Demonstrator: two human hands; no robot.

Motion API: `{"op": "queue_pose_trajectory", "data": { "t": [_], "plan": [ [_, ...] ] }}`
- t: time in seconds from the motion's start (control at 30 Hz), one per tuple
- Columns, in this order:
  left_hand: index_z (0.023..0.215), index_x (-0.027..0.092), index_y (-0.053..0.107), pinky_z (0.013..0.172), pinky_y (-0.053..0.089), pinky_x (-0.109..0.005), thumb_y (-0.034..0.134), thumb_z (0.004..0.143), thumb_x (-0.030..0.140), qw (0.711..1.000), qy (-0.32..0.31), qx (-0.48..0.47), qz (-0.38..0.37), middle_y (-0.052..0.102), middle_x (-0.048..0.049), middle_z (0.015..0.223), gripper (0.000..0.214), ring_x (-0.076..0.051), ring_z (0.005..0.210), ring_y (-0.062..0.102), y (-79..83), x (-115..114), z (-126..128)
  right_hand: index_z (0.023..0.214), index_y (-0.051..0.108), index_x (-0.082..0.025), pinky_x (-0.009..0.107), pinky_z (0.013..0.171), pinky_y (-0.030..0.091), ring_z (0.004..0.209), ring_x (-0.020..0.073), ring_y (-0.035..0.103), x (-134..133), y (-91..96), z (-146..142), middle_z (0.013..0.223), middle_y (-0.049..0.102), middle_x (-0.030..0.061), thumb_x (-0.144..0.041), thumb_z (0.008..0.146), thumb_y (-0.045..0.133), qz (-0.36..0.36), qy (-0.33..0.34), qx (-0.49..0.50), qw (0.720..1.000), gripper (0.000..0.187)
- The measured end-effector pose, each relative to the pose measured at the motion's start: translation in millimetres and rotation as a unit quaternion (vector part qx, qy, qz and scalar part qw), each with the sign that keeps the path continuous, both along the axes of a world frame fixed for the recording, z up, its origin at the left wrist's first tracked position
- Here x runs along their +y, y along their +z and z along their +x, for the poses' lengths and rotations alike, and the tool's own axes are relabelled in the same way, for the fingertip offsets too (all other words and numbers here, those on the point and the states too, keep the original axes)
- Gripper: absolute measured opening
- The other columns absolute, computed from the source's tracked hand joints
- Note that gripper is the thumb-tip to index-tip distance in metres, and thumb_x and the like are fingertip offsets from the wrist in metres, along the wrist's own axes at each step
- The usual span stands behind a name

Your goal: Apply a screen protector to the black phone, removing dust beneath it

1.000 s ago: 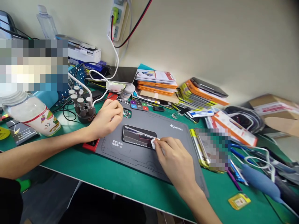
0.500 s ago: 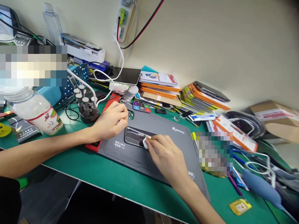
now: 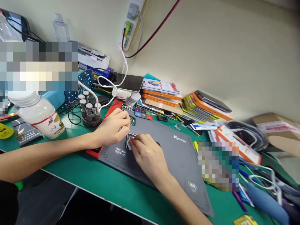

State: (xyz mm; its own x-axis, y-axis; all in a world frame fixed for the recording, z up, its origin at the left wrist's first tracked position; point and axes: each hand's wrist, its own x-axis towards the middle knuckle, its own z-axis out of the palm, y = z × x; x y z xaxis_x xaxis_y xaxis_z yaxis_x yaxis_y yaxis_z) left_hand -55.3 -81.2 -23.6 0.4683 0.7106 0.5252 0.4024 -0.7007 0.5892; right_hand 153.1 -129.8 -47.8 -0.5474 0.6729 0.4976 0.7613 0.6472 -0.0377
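Note:
A smartphone [image 3: 132, 135] with a dark, glossy screen lies flat on a grey work mat [image 3: 178, 168], largely covered by my right hand. Fingertips of my right hand [image 3: 150, 156] pinch a small white wipe [image 3: 129, 144] against the phone's left end. My left hand [image 3: 116, 128] is closed, its fingers curled just above that same end of the phone. Whatever those fingers hold, if anything, is hidden. A small green circuit board [image 3: 133, 121] sits on the mat just beyond my left hand.
Left of the mat stand a round holder of screwdriver-like tools [image 3: 90, 114] and a white-lidded plastic jar [image 3: 39, 115]. Stacked boxes [image 3: 161, 89] line the wall behind. Cables and a blue-handled tool [image 3: 267, 203] crowd the right side of the green table [image 3: 93, 175].
My right hand has slid leftward along the phone with the wipe, from its right part to its left end. My left hand has stayed nearly in place. The camera view has shifted slightly.

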Motion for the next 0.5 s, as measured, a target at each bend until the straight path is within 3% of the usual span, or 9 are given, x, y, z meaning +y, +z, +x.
{"op": "queue_pose_trajectory", "data": {
  "t": [0.3,0.5],
  "plan": [
    [0.073,0.02,0.051,0.091,0.045,-0.038,0.04,0.096,0.013,1.0,-0.007,0.008,0.014,0.062,-0.0059,0.093,0.027,-0.021,0.096,0.049,0.3,1,0,0.099,0.069,-0.018,0.037,0.076,0.045,0.083,0.022,0.057,-3,-2.4,1,0.096,0.073,0.0075,-0.016,0.104,0.058,0.015,0.004,-0.006,1.0,0.013],
    [0.073,0.02,0.049,0.088,0.043,-0.038,0.041,0.097,0.016,1.0,-0.006,0.012,-0.015,0.061,-0.0044,0.09,0.026,-0.021,0.096,0.048,5.0,2,-1,0.102,0.07,-0.018,0.036,0.075,0.045,0.084,0.021,0.059,-13,2.8,36,0.093,0.071,0.007,-0.017,0.105,0.057,0.004,-0.042,-0.039,0.998,0.013]
  ]
}}
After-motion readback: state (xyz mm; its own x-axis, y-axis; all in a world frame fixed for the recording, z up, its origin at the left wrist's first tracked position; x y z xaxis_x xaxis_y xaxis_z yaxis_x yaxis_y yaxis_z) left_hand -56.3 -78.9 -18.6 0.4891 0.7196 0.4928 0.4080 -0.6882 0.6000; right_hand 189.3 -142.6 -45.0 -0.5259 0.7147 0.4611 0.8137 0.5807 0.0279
